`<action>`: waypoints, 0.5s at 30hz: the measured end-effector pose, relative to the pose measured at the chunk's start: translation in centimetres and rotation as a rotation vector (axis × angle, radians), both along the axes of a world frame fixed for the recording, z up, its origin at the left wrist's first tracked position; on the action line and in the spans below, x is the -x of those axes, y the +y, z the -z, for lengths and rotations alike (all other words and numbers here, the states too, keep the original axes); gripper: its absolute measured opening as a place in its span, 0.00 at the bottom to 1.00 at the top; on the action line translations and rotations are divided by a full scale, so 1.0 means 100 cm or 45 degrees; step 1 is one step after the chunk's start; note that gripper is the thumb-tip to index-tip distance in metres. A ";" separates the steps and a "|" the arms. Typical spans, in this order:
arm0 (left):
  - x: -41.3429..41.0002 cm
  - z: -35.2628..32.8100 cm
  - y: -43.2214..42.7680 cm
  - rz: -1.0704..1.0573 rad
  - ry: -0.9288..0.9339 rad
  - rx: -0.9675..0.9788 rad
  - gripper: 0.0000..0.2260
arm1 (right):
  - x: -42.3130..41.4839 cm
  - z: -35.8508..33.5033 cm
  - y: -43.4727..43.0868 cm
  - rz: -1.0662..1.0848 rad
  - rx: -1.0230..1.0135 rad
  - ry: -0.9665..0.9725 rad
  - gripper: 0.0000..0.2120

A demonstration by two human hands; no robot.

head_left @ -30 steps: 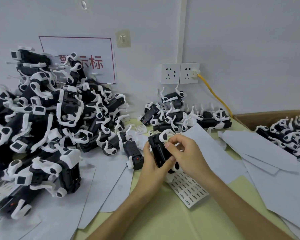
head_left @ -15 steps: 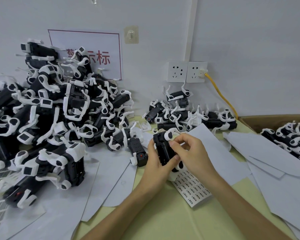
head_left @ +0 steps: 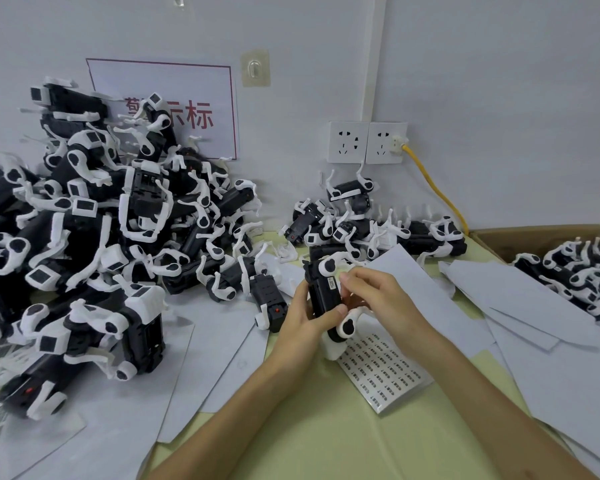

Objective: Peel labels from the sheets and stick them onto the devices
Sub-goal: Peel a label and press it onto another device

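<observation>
Left hand (head_left: pixel 302 322): grips the black-and-white device (head_left: pixel 323 299), thumb across its black front, holding it upright over the far end of the label sheet (head_left: pixel 385 370).
Right hand (head_left: pixel 378 299): fingers bent, with the index tip at the small white label (head_left: pixel 331 282) on the device's upper face. I cannot tell whether it is pinching the label or only pressing it.
Risk, placement: the label may set crooked or lift at a corner if the fingertip leaves before the whole label is rubbed down.
Risk, grip: the device's white arms stick out, so it could twist in the left hand under pressure.
Risk, mix-up: the large pile (head_left: pixel 101 237) and the smaller pile (head_left: pixel 361 230) look alike, so a finished unit could land among unlabelled ones.
Surface: pale green table (head_left: pixel 326 445) strewn with blank sheets (head_left: pixel 534 306); a cardboard box (head_left: pixel 492 237) of devices stands at the right.
Room: grey wall with a red-lettered sign (head_left: pixel 174 109), twin sockets (head_left: pixel 368 142) and a yellow cable (head_left: pixel 437 188).
</observation>
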State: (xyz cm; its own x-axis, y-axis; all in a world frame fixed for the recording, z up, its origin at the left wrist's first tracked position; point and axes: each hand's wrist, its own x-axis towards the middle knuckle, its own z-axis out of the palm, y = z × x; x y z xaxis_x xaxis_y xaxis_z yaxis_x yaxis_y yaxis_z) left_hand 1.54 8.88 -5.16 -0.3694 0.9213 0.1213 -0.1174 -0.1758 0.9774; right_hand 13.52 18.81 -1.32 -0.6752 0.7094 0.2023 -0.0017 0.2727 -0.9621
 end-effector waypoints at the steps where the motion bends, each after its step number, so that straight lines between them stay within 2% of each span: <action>1: 0.000 0.001 0.000 0.014 -0.001 -0.005 0.29 | 0.001 0.001 0.000 -0.014 -0.016 0.001 0.17; 5: 0.001 0.001 0.000 0.118 0.000 -0.010 0.25 | 0.002 0.005 -0.002 -0.008 -0.125 -0.001 0.17; 8: 0.002 0.000 0.001 0.136 -0.047 -0.014 0.24 | 0.002 0.005 -0.002 -0.093 -0.068 0.043 0.17; 11: 0.003 0.000 0.002 0.145 -0.074 -0.008 0.24 | 0.002 0.006 -0.002 -0.125 -0.009 0.108 0.21; 15: 0.004 0.002 0.003 0.178 -0.083 -0.027 0.24 | 0.000 0.006 -0.003 -0.148 0.017 0.140 0.14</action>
State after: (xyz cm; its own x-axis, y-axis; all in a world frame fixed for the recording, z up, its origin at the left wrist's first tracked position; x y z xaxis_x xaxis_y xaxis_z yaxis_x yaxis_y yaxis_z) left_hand 1.12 9.16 -5.38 -0.2453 0.9618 0.1216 -0.2051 -0.1741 0.9631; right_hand 13.49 18.54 -1.89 -0.7271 0.6309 0.2708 -0.1381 0.2519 -0.9578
